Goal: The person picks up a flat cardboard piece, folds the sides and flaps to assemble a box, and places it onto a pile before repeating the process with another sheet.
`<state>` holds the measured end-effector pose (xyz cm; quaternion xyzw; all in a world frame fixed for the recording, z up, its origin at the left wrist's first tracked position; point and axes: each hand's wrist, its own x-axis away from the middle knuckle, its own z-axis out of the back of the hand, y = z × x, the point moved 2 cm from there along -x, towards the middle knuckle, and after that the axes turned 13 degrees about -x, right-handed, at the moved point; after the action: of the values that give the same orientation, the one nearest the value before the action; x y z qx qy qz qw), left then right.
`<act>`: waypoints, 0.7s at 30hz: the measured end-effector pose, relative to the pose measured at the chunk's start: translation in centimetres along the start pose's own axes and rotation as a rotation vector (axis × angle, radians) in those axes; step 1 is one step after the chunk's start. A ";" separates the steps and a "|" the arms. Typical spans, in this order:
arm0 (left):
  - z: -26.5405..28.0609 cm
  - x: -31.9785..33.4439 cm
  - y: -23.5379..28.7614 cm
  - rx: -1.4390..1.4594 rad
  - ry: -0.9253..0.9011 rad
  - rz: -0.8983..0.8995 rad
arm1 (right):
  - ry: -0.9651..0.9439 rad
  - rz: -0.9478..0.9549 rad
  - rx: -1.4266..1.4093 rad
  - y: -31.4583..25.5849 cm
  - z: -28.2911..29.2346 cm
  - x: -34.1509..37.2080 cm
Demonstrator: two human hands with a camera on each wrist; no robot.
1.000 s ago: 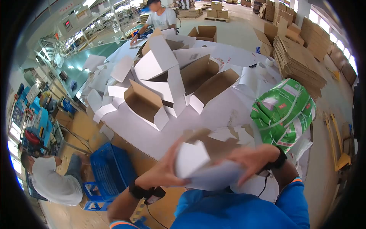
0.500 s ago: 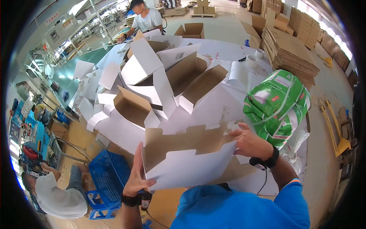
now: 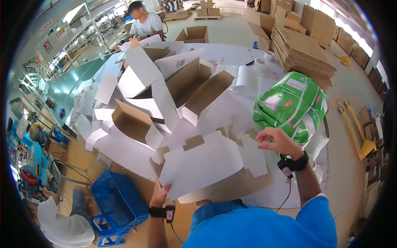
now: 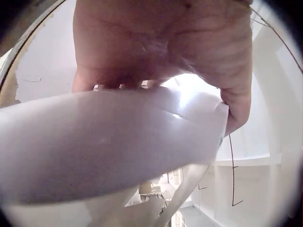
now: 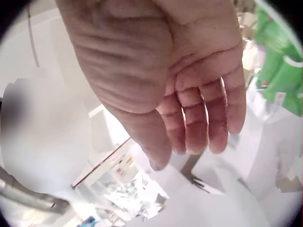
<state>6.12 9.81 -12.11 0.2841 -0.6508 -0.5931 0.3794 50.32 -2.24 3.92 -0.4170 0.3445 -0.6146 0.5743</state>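
A partly folded cardboard box (image 3: 202, 163), white outside and brown inside, stands tilted close in front of the person in the head view. My left hand (image 3: 159, 194) grips its lower left corner, with the thumb on the white face. In the left wrist view the white panel (image 4: 109, 142) crosses below the palm, and most of the fingers are hidden behind it. At the box's other end a white flap (image 3: 252, 155) sticks out. My right hand (image 3: 281, 142) hovers just past that flap, its fingers loosely bent and holding nothing.
Several brown-lined white boxes (image 3: 134, 124) pile up across the table. A green packed bag (image 3: 291, 105) sits right of the right hand, with tape rolls (image 3: 260, 64) beyond it. A blue crate (image 3: 118, 198) stands on the floor at left. Two other people work nearby.
The box has come round from a blurred, sideways pose, its white face now turned toward me. The right hand has let go of its right end and moved off; the left hand keeps its grip.
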 end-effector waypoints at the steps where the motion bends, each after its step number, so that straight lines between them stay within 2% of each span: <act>1: 0.0 0.2 0.2 -0.043 0.027 -0.010 | 0.042 -0.042 -0.108 2.9 -0.3 -0.2; 2: 0.0 0.3 0.3 -0.040 0.029 -0.014 | 0.084 -0.082 -0.220 5.6 -1.1 -0.6; 5: -0.1 1.1 1.0 -0.028 0.029 -0.012 | -0.002 -0.243 -0.642 12.2 -6.4 -1.8; 8: -0.6 2.0 1.9 -0.007 0.028 0.003 | -0.064 -0.169 -0.898 15.4 -10.3 -3.2; 11: -0.5 2.4 2.4 -0.008 0.039 -0.006 | -0.047 -0.156 -0.908 15.1 -11.5 -4.0; 14: 0.0 2.9 1.6 -0.026 0.060 0.000 | -0.155 -0.097 -0.793 6.8 -9.9 -2.3; 15: -0.1 3.1 1.5 -0.047 0.073 0.007 | -0.152 -0.121 -0.791 5.9 -9.7 -1.5; 18: -0.7 3.3 1.6 -0.057 0.077 0.041 | -0.126 -0.193 -0.810 5.3 -8.9 1.5; 21: -2.3 2.6 1.0 -0.032 0.038 0.029 | -0.164 -0.218 -0.702 6.0 -8.2 3.3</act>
<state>6.73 6.52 -10.65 0.2800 -0.6379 -0.5924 0.4047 45.38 -6.57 -4.47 -0.6705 0.4405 -0.4813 0.3532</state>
